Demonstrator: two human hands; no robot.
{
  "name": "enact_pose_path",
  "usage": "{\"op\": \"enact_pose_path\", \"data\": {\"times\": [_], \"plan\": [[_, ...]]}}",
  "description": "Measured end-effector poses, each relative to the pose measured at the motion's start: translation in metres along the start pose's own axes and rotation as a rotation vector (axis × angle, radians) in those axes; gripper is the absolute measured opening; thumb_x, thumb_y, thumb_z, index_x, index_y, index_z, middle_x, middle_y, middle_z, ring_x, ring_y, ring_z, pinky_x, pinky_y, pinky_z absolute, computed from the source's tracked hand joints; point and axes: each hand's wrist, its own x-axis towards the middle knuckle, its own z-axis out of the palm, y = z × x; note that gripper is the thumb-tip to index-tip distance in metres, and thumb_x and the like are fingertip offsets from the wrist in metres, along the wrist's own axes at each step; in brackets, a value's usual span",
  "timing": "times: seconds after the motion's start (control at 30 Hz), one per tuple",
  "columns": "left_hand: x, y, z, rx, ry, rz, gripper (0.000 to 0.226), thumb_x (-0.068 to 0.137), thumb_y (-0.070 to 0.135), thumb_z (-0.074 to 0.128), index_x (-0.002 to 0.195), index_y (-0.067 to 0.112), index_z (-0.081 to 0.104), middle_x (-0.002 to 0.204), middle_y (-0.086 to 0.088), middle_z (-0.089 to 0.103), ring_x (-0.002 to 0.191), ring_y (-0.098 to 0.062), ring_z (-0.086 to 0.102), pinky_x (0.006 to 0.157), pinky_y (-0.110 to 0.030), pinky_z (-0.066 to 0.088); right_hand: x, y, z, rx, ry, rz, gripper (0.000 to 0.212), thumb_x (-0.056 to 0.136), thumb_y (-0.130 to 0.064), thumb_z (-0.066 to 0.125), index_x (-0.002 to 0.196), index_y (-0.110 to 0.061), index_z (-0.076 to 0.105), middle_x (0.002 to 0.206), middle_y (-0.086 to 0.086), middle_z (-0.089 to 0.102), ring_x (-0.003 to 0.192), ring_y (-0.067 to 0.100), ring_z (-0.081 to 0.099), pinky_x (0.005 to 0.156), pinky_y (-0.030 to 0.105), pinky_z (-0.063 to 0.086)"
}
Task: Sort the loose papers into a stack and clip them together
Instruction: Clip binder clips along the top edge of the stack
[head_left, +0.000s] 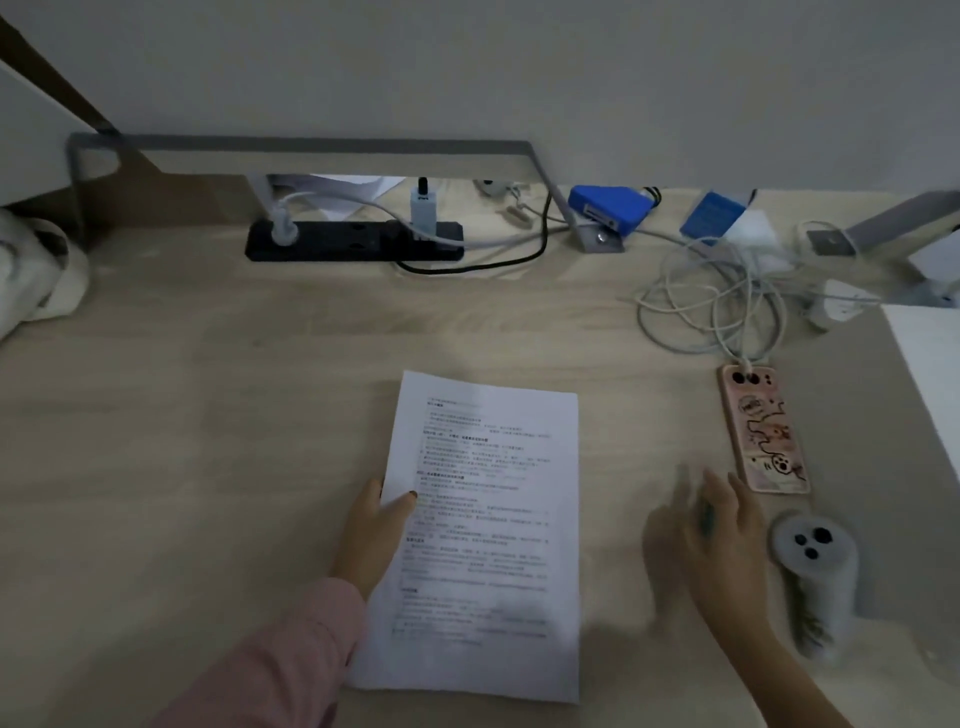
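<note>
Papers (483, 535) lay stacked on the surface (208, 415), your left hand (371, 540) pinching their left edge; stacking looked done, clipping not. Your right hand (711, 540) was blurred beside them; I could not tell its grip.

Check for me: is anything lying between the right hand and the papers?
Nothing visible. Only bare desk separates the right hand from the papers. The phone and grey controller lie on the hand's other side, away from the papers. The left hand has its grip on the papers' left edge.
</note>
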Motion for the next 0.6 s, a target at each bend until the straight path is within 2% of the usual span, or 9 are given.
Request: {"op": "enact_pose_path", "data": {"times": [0.1,0.2,0.3,0.37,0.47,0.6], "plan": [[-0.001,-0.001,0.002,-0.026,0.043,0.004,0.019,0.09,0.012,0.054,0.102,0.026,0.057,0.097,0.01,0.064,0.088,-0.005,0.061,0.067,-0.019,0.045,0.004,0.008,0.009,0.024,-0.038,0.041,0.058,0.086,-0.02,0.054,0.138,-0.002,0.036,0.144,0.025,0.033,0.131,0.042,0.033,0.107,0.052,0.029],[-0.005,-0.006,-0.003,-0.031,0.094,-0.003,0.013,0.09,0.015,0.055,0.1,0.023,0.059,0.097,0.007,0.067,0.087,-0.008,0.063,0.068,-0.021,0.047,0.003,0.003,0.02,0.023,-0.078,0.008,0.063,0.082,-0.028,0.037,0.139,0.001,0.035,0.144,0.025,0.034,0.133,0.04,0.029,0.111,0.051,0.022],[-0.008,-0.015,-0.018,-0.026,0.154,-0.028,0.012,0.089,0.02,0.057,0.099,0.015,0.059,0.097,0.001,0.067,0.087,-0.012,0.064,0.068,-0.025,0.048,0.004,-0.012,0.036,0.004,-0.096,-0.082,0.059,0.084,-0.021,0.037,0.137,0.006,0.037,0.142,0.029,0.038,0.132,0.044,0.031,0.11,0.056,0.024],[-0.011,-0.02,-0.032,-0.042,0.197,-0.047,0.01,0.088,0.021,0.058,0.098,0.017,0.058,0.094,0.002,0.067,0.086,-0.013,0.065,0.067,-0.025,0.048,0.003,-0.03,0.046,0.014,-0.125,-0.145,0.055,0.088,-0.017,0.038,0.138,0.006,0.036,0.143,0.028,0.036,0.134,0.043,0.029,0.111,0.055,0.023],[-0.015,-0.029,-0.058,-0.065,0.256,-0.062,0.009,0.087,0.022,0.059,0.096,0.02,0.058,0.093,0.002,0.067,0.086,-0.016,0.066,0.07,-0.03,0.052,-0.004,-0.063,0.063,0.039,-0.204,-0.235,0.05,0.094,-0.007,0.043,0.142,0.003,0.03,0.15,0.023,0.028,0.142,0.036,0.019,0.116,0.047,0.018],[-0.013,-0.037,-0.096,-0.038,0.32,-0.018,0.013,0.088,0.022,0.059,0.1,0.021,0.054,0.094,0.006,0.064,0.086,-0.012,0.064,0.066,-0.027,0.049,-0.019,-0.11,0.084,0.102,-0.249,-0.322,0.048,0.096,-0.008,0.04,0.143,0.0,0.03,0.153,0.017,0.026,0.143,0.028,0.02,0.116,0.034,0.016]]}}
